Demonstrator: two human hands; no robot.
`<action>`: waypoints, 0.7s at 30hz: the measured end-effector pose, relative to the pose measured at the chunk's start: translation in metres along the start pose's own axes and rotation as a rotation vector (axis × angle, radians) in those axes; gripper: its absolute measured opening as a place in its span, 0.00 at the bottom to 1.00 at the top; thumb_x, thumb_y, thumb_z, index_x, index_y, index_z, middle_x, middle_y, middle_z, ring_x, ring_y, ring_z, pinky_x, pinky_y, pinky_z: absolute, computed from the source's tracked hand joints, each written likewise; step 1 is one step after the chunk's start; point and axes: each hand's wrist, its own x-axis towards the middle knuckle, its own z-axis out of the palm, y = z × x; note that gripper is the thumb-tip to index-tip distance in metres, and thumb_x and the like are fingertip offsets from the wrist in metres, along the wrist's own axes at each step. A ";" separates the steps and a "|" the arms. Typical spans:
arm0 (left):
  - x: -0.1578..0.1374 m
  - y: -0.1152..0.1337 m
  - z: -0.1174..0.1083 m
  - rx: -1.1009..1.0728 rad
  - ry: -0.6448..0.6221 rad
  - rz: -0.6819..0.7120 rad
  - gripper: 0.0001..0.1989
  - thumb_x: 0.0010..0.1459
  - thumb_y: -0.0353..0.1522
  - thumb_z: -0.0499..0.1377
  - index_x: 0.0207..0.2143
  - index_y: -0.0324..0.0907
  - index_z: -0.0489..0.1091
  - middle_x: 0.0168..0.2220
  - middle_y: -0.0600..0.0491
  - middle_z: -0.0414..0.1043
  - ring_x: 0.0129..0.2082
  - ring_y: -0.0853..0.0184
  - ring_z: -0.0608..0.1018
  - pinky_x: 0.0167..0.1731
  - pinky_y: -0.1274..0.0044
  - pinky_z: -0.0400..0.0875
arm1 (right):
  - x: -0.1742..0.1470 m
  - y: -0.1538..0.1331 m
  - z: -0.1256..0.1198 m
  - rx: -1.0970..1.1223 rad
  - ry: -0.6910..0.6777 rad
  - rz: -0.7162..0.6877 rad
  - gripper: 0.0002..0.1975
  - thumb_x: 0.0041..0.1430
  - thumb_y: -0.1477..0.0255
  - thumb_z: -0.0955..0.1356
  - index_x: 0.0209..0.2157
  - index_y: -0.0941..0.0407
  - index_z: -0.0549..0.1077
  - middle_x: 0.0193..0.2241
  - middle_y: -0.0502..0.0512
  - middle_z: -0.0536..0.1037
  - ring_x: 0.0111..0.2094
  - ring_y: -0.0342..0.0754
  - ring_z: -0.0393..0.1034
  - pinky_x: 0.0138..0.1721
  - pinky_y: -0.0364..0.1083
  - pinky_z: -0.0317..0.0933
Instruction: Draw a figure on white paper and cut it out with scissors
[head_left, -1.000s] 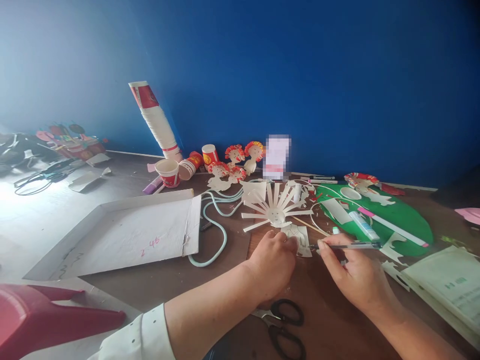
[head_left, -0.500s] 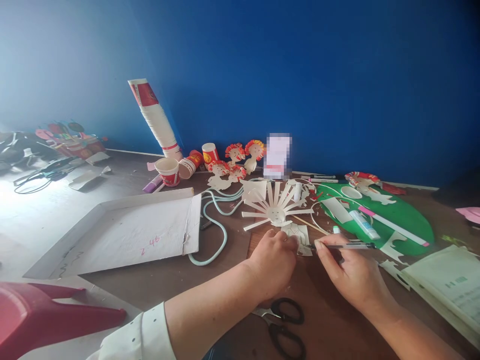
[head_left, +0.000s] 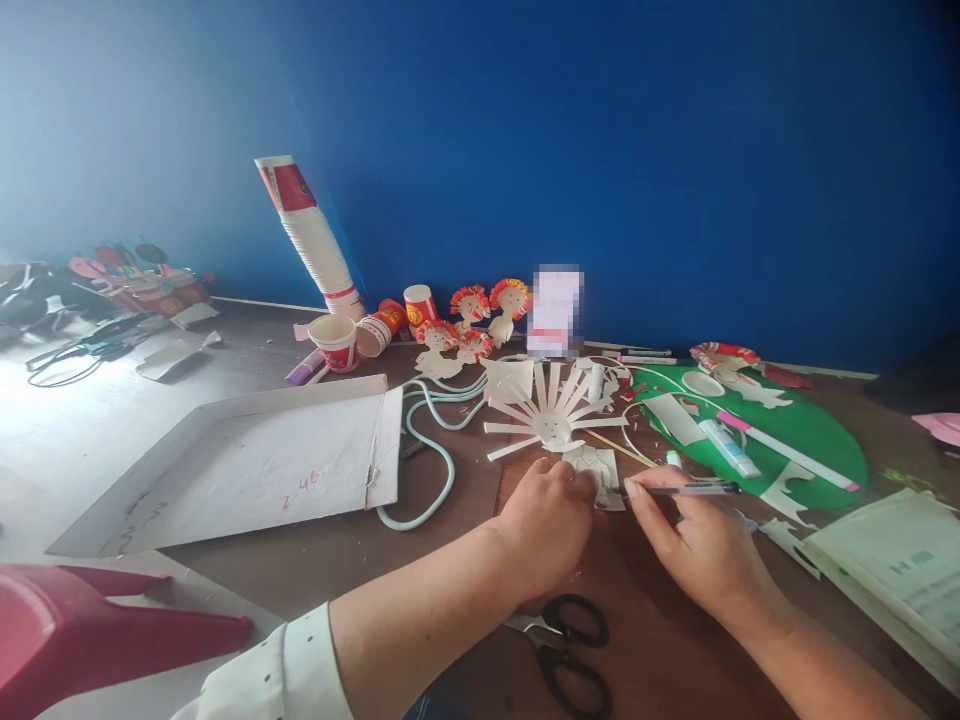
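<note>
My right hand [head_left: 697,545] pinches a slim pen [head_left: 694,488], its tip pointing left at a small piece of white paper [head_left: 606,465] with drawn lines. Curled on the near left part of that paper, my left hand [head_left: 551,520] holds it against the brown table; its fingertips are hidden. Just beyond lies a cut paper cup [head_left: 553,428] with strips fanned out and a face drawn on its base. Scissors with black handles [head_left: 574,650] lie below my left wrist.
A white box lid [head_left: 270,465] and a light blue cord [head_left: 442,490] lie left. Paper cups [head_left: 334,342] and small paper figures [head_left: 510,300] stand by the blue wall. Right is a green oval board [head_left: 817,440] with markers and scraps, plus a book [head_left: 892,560].
My right hand and the pen have shifted slightly left, and the pen's rear end has dipped a little. My left hand and the paper stay in place.
</note>
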 end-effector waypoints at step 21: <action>0.001 0.000 -0.002 0.040 -0.051 -0.001 0.13 0.54 0.35 0.54 0.39 0.39 0.72 0.47 0.45 0.66 0.43 0.61 0.67 0.45 0.70 0.60 | 0.000 0.003 0.001 -0.012 -0.019 -0.003 0.08 0.62 0.66 0.61 0.32 0.54 0.68 0.27 0.51 0.76 0.28 0.47 0.74 0.30 0.44 0.63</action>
